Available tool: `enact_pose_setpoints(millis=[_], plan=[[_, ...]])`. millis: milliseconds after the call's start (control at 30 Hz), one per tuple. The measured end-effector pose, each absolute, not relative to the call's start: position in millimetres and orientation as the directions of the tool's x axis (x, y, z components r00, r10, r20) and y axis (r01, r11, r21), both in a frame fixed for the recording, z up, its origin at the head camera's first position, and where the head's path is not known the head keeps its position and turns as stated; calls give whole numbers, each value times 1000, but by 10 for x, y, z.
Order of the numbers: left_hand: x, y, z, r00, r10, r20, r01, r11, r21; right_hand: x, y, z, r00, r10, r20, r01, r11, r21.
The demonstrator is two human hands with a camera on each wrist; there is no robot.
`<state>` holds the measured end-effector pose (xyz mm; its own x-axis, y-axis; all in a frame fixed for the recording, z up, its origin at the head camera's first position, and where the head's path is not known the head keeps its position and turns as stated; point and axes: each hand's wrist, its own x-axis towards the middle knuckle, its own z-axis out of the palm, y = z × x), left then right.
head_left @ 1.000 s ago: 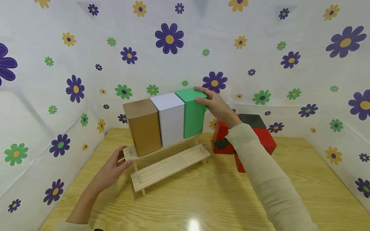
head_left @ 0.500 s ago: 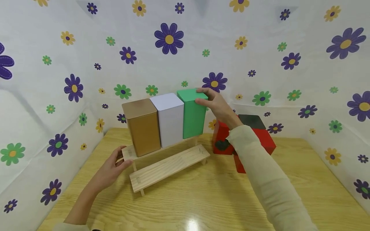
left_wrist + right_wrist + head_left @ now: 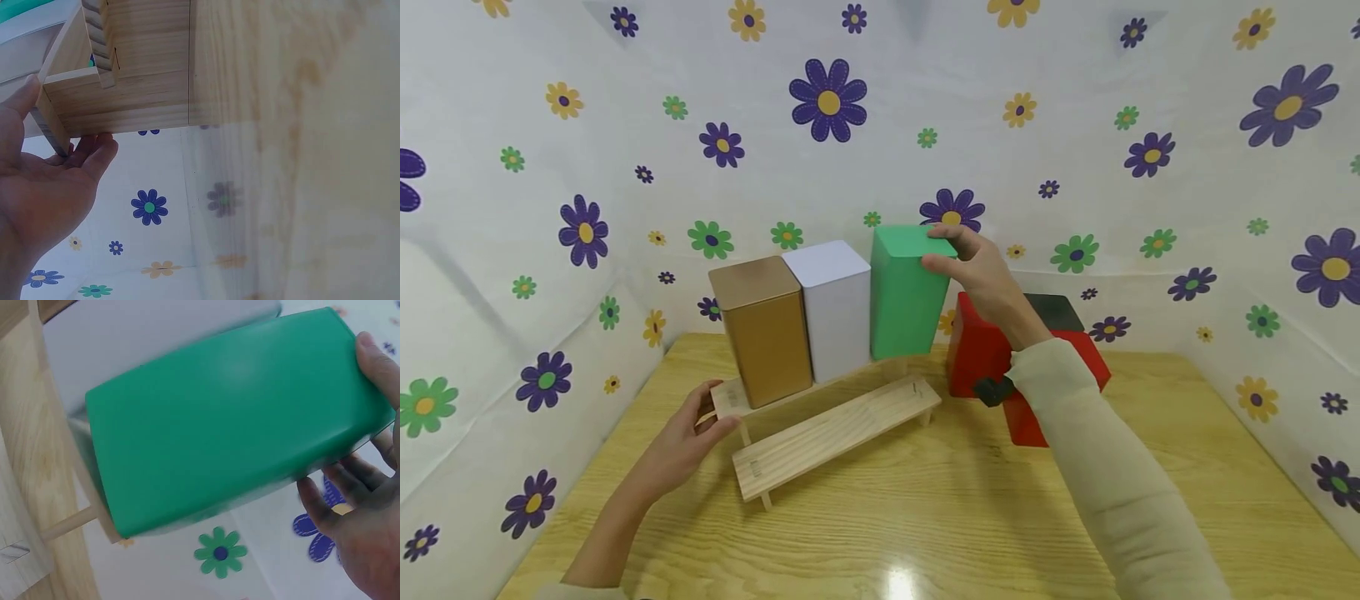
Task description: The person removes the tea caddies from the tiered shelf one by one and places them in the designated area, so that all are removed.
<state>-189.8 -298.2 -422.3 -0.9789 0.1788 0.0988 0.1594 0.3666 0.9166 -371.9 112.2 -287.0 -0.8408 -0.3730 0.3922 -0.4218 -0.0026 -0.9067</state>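
Note:
A small two-tier wooden shelf [image 3: 838, 429] stands on the table. On its upper tier are a gold tin [image 3: 771, 342], a white tin [image 3: 838, 321] and a green tin [image 3: 906, 296], side by side. My right hand [image 3: 988, 279] pinches the top right of the green tin, thumb in front and fingers at the back in the right wrist view. This tin leans, its top apart from the white one. At the left end of the upper tier, my left hand [image 3: 685, 442] holds the board, its thumb on the near edge and fingers behind, as the left wrist view shows.
Behind my right forearm are red boxes [image 3: 977, 350] with a dark green part [image 3: 1054, 312], partly hidden by the sleeve. A white flower-printed cloth [image 3: 745, 75] stands behind and beside the wood-grain table [image 3: 865, 533].
My right hand has moved right with the green tin, which has shifted and tilted away from the white tin. My left hand still holds the shelf end. The head view has shifted slightly.

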Motion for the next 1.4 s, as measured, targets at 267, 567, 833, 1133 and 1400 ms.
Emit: enact_pose_setpoints(millis=[267, 567, 833, 1133, 1400], plan=[[-1894, -2985, -4206, -977, 183, 106, 167, 362, 917, -3482, 1284, -2759, -856, -339, 390, -439, 81, -895], [-1895, -2998, -4242, -979, 176, 105, 166, 375, 912, -3224, 1515, -2700, -858, -353, 373, -444, 147, -884], [-1896, -2996, -4263, -977, 179, 120, 179, 360, 916, -2982, 1670, -2628, -843, -395, 365, -445, 130, -886], [-1889, -2979, -4260, -973, 182, 140, 198, 359, 912, -2806, 1891, -2632, -869, -379, 318, -436, 285, -854], [-1900, -2971, -4277, -975, 185, 127, 187, 359, 914, -2747, 2051, -2728, -859, -370, 353, -472, 305, -828]])
